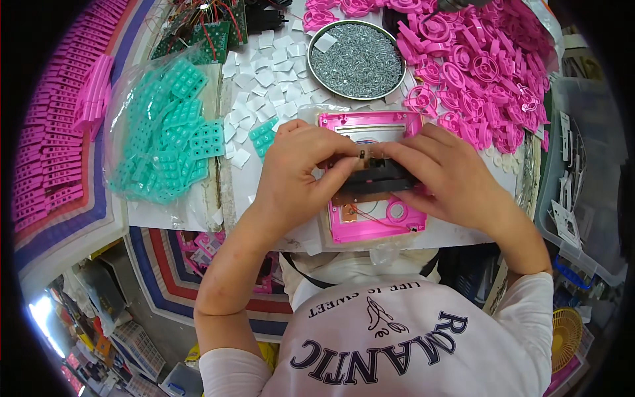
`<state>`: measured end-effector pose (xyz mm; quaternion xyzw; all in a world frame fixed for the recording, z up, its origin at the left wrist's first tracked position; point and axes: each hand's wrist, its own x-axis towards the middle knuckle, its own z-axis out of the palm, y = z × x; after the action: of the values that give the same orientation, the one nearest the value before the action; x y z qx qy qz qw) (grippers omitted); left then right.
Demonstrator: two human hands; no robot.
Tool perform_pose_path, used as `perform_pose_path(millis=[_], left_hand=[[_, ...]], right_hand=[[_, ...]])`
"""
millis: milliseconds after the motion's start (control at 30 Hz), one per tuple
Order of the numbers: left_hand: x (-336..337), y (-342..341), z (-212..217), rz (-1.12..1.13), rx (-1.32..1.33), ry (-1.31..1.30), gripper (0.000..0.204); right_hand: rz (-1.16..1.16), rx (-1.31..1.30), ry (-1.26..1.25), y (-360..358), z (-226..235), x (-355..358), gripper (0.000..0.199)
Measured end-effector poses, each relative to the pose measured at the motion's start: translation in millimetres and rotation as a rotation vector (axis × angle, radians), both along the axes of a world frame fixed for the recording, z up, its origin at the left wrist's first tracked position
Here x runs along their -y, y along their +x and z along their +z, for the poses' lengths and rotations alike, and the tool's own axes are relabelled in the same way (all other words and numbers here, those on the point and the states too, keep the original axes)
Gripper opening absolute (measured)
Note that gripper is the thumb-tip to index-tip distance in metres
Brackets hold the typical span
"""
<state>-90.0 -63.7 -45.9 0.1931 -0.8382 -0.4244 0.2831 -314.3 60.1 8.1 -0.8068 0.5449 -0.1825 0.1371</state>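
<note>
A pink plastic casing (342, 230) lies open on the table in front of me, with thin wires and a small copper-coloured board (349, 213) inside it. Over its middle is a black plastic part (374, 180), gripped by my right hand (453, 173) at its right end. My left hand (294, 165) is closed in a pinch at the upper left of this part, next to a small dark piece. Whether the left fingertips hold that piece or the black part itself I cannot make out. Fingers cover much of the casing's middle.
A round metal dish of screws (357, 63) stands beyond the casing. Pink ringed parts (479, 66) are heaped at the right, white squares (274, 79) lie scattered left of the dish. Farther left are a bag of turquoise button pads (169, 145), green circuit boards (210, 43) and pink strips (56, 132).
</note>
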Motion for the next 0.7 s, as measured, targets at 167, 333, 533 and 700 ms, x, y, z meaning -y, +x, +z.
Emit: perform_pose_path(millis=[167,333,533,700], left_hand=[[10,-12,6,-0.130,0.051,-0.126,0.013],[18,-16,18,-0.251,0.188,-0.181,0.010],[26,-23,24,-0.341,0.264,-0.194,0.009],[33,-30,33,-0.431,0.360,-0.347,0.007]], right_hand=[[-0.143,0.179,-0.111,2,-28,-20,0.062],[-0.123,0.145,-0.132,4,-29,-19,0.059],[-0.081,0.166,-0.126,3,-25,-14,0.057],[-0.070,0.135,-0.100,3,-20,-11,0.060]])
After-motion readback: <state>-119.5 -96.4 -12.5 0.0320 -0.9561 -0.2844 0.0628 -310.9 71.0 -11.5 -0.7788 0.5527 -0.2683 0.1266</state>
